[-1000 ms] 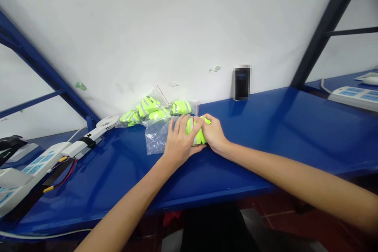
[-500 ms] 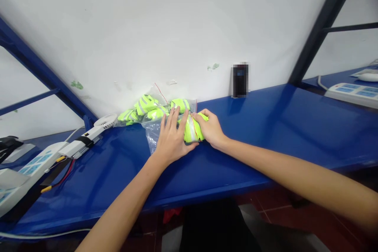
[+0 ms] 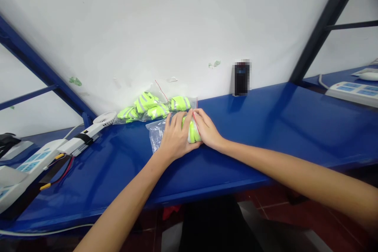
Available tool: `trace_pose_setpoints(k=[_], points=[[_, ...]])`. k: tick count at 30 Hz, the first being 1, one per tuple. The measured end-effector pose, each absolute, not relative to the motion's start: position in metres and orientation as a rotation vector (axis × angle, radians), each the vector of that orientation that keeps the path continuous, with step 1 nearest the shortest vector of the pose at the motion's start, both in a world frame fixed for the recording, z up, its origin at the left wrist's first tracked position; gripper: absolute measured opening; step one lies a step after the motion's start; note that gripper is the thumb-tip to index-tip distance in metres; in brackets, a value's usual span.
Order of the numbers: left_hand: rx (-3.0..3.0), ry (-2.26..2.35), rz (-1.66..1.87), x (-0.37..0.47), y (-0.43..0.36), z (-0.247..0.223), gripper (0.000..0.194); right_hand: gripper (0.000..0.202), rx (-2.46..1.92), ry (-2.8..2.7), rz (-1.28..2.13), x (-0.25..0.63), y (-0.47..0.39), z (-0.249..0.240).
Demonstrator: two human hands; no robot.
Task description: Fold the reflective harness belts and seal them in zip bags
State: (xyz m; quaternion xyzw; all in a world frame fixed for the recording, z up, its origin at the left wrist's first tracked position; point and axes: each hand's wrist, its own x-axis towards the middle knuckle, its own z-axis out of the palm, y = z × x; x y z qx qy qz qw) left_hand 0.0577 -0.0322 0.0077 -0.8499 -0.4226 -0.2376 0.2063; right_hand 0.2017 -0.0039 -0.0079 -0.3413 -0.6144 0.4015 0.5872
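Observation:
A folded neon-yellow reflective vest (image 3: 194, 130) with a silver band sits inside a clear zip-lock bag (image 3: 156, 133) on the blue table. My left hand (image 3: 176, 134) is wrapped over the bag and vest, fingers on the far side and thumb on the near side. Cupped against the bag's open end is my right hand (image 3: 209, 130), its fingers closed by the red zip strip. Parts of the vest are hidden under both hands. Behind them, against the wall, lie several similar bagged vests (image 3: 146, 102).
At the left are a white handheld fan (image 3: 105, 118), a white device with a black strap (image 3: 79, 141), loose wires and a power strip (image 3: 32, 163). A dark blurred object (image 3: 241, 78) leans on the wall. Another power strip (image 3: 354, 93) lies far right, beyond a dark frame post (image 3: 317, 27).
The vest sits deeper in the bag, and the red strip has shifted right to its end. My right hand has gone from pinching the vest to cupping the bag's mouth.

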Motion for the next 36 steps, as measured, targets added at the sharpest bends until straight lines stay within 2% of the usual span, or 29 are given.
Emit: trace_pose_setpoints(k=[3, 6, 9, 16, 22, 26, 32, 36], points=[[-2.421, -1.158, -0.667, 0.052, -0.03, 0.007, 0.095, 0.026, -0.759, -1.389, 1.059, 0.2, -0.001, -0.011], [-2.462, -1.168, -0.702, 0.043, -0.027, 0.007, 0.096, 0.023, -0.681, -1.265, 1.392, 0.205, 0.001, -0.005], [-2.541, -1.204, -0.771, 0.032, -0.025, 0.009, 0.093, 0.03, -0.586, -1.284, 1.711, 0.216, 0.002, 0.005], [-2.735, -1.123, -0.855, 0.02, -0.027, 0.012, 0.092, 0.033, -0.508, -1.49, 1.962, 0.238, 0.01, 0.008], [-2.754, -1.047, -0.895, 0.024, -0.03, 0.008, 0.086, 0.048, -0.548, -1.582, 1.927, 0.239, 0.006, 0.011], [-2.748, -1.045, -0.94, 0.028, -0.033, 0.01, 0.083, 0.047, -0.555, -1.601, 1.788, 0.233, 0.006, 0.007], [-2.817, -1.034, -1.003, 0.034, -0.041, 0.017, 0.065, 0.038, -0.52, -1.709, 1.569, 0.227, 0.005, 0.002], [-2.823, -0.969, -1.028, 0.034, -0.041, 0.019, 0.061, 0.034, -0.497, -1.707, 1.518, 0.224, 0.004, 0.002]])
